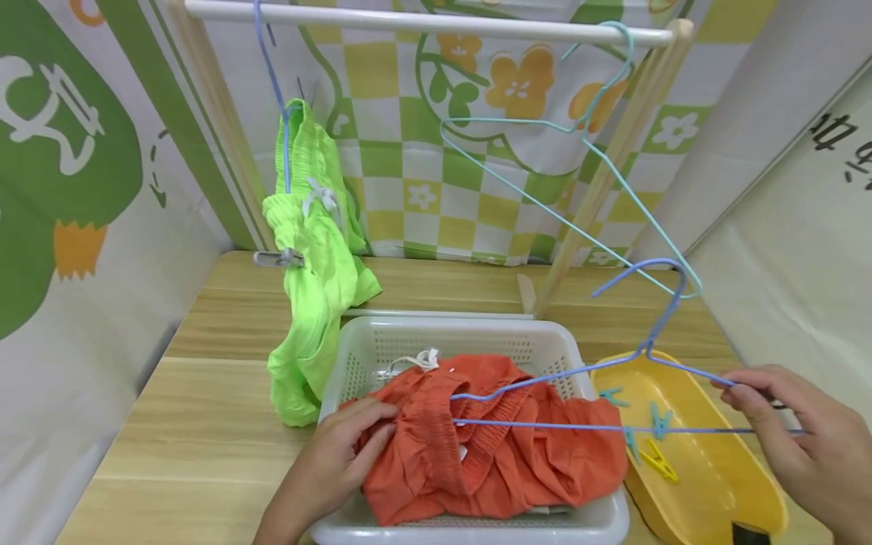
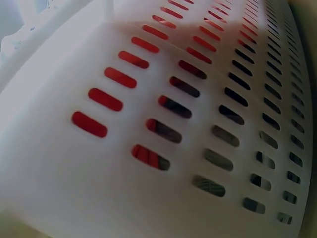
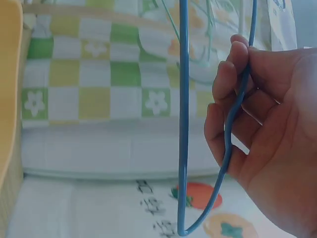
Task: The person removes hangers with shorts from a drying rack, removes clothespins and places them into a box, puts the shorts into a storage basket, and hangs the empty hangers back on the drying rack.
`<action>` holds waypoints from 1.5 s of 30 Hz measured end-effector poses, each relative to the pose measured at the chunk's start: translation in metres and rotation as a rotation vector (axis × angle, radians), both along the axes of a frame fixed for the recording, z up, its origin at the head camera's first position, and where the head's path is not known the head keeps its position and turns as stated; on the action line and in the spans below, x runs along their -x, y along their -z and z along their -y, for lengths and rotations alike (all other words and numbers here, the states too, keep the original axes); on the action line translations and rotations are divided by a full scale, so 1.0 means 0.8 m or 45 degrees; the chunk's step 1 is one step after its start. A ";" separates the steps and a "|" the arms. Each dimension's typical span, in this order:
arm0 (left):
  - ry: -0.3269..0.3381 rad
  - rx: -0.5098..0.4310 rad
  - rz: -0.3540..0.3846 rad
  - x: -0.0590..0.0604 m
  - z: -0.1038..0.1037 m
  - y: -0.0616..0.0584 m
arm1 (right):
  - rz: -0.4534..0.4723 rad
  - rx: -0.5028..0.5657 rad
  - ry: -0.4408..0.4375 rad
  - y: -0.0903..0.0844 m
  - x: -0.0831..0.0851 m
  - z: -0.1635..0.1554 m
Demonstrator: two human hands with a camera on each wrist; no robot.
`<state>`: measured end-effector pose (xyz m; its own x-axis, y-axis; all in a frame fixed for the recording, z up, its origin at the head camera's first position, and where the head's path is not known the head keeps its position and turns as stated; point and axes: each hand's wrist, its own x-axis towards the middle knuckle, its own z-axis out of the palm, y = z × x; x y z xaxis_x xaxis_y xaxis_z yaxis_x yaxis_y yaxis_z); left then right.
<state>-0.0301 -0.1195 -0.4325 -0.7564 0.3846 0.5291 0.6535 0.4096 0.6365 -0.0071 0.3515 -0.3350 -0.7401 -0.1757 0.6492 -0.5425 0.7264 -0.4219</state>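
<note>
Our right hand (image 1: 804,439) has its fingers curled round one end of the blue wire hanger (image 1: 613,393), whose far arm is threaded into the waistband of the orange shorts (image 1: 490,446). Those shorts lie heaped in the white basket (image 1: 341,378). Our left hand (image 1: 341,462) pinches the cloth at the waistband. The risk, as we judge it: the thin wire could slide back out, or the elastic could bunch and snag, if we pull before the waist is spread. The basket sits on a light wooden table (image 1: 170,424), beside a yellow tray (image 1: 722,484) of clothes pegs (image 1: 657,443). Green shorts (image 1: 313,288) hang from the rail (image 1: 422,19), against a chequered flower backdrop (image 1: 409,151).
</note>
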 end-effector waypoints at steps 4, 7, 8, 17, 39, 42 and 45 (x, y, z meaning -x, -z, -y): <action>-0.062 0.071 -0.018 -0.001 0.000 0.001 | -0.065 0.096 0.050 -0.002 -0.001 -0.012; -0.093 0.126 -0.037 -0.002 0.001 0.002 | -0.069 0.140 0.098 -0.003 -0.001 -0.016; -0.101 0.146 -0.043 -0.003 0.001 0.002 | -0.058 0.155 0.106 -0.003 -0.001 -0.016; -0.048 0.462 -0.131 -0.006 0.002 -0.003 | 0.057 0.222 0.067 -0.006 0.010 0.007; 0.015 0.863 -0.130 0.000 -0.012 0.001 | 0.184 0.202 -0.179 -0.058 0.087 0.101; 0.046 0.919 -0.108 0.002 -0.014 0.003 | 0.188 0.230 -0.198 -0.063 0.096 0.108; 0.065 0.955 -0.095 0.001 -0.016 0.003 | 0.184 0.242 -0.183 -0.068 0.101 0.111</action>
<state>-0.0312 -0.1065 -0.4349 -0.7002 0.6957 0.1606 0.7140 0.6835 0.1521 -0.0876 0.2623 -0.2805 -0.8038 -0.1709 0.5698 -0.5586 0.5464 -0.6240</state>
